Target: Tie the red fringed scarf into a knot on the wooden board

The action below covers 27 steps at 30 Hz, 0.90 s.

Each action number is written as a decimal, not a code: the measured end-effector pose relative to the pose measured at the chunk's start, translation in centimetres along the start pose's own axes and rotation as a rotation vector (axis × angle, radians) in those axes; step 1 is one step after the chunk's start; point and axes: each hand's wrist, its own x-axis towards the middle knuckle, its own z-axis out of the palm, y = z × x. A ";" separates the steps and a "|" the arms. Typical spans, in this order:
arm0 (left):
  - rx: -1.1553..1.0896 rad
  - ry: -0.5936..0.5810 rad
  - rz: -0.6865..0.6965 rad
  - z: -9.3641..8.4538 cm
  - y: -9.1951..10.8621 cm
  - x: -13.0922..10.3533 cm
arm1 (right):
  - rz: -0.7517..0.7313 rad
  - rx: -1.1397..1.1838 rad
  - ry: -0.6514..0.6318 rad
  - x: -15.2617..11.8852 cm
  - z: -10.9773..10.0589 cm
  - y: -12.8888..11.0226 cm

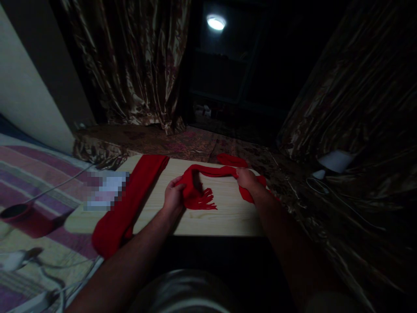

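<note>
"Both hands busy over here. Left hand [173, 194] is pinching one end of a red scarf [211, 171], thumb on top of the cloth. Right hand [246, 179] is curled round the strip further along, though I can't tell how my fingers sit under there, they're mostly hidden."

"Where's the scarf, exactly? On your lap?"

"Nope, over the pale wooden tabletop [202, 224] in front of me. The strip runs between my two hands in a loose bend, and the fringe [206, 199] trails off the left end onto the wood. More red cloth bunches up just past my right hand, by the table's right end."

"And the other red bit?"

"There's a long folded red cloth [140, 195] lying across the left part of the table, dropping over the near edge by my left forearm. Plus a red piece [232, 159] at the far edge, and honestly can't tell if it's part of the scarf."

"What else is around?"

"Striped bedspread [19, 163] to the left with a red cup [32, 221] on it, and a white lamp [337, 161] off to the right. Pretty dim, tbh."
</note>
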 end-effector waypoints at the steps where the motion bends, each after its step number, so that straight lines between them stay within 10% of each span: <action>1: -0.003 0.004 0.000 0.0 0.0 -0.1 | 0.012 -0.033 0.050 -0.3 -0.3 0.1; 6: 0.009 -0.038 0.005 -0.3 -0.1 0.0 | 0.080 -0.161 0.161 -1.5 -1.8 1.3; 12: 0.048 -0.049 -0.001 -0.6 -0.3 0.2 | -0.018 -0.176 -0.293 -1.4 -2.3 1.1; 19: 0.059 -0.057 -0.004 -0.6 -0.4 0.2 | -0.220 -0.112 -0.062 -2.0 -1.3 -1.9; 27: 0.020 -0.065 -0.001 -0.4 -0.1 -0.1 | -0.236 -0.237 -0.155 -1.7 0.6 -3.2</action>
